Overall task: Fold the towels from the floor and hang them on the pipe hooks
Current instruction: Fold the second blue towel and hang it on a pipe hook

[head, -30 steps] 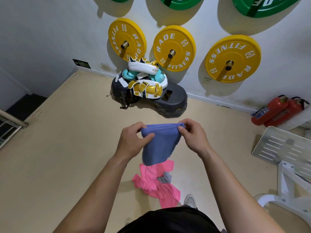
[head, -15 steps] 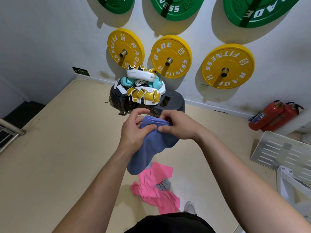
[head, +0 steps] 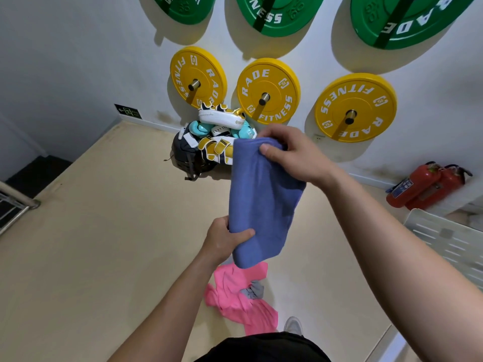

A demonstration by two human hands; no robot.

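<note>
Between both hands (head: 292, 152), blue towel (head: 261, 205)

The left hand (head: 224, 239) has let go of the top edge of the blue folded cloth towel (head: 264, 199) and dropped down its side. It now grips the lower left edge, thumb across the front. The right hand (head: 295, 155) has taken the whole top end alone and risen, so it now sits beside the white, gold and teal pile of boxing pads (head: 219, 134) rather than below it. The towel was held wide by its top edge a second ago (and bunched between both hands half a second ago). Now it hangs as a long narrow strip between the upper and lower hand. The view has tipped upward, showing more of the round green weight plates (head: 271, 14).
</note>
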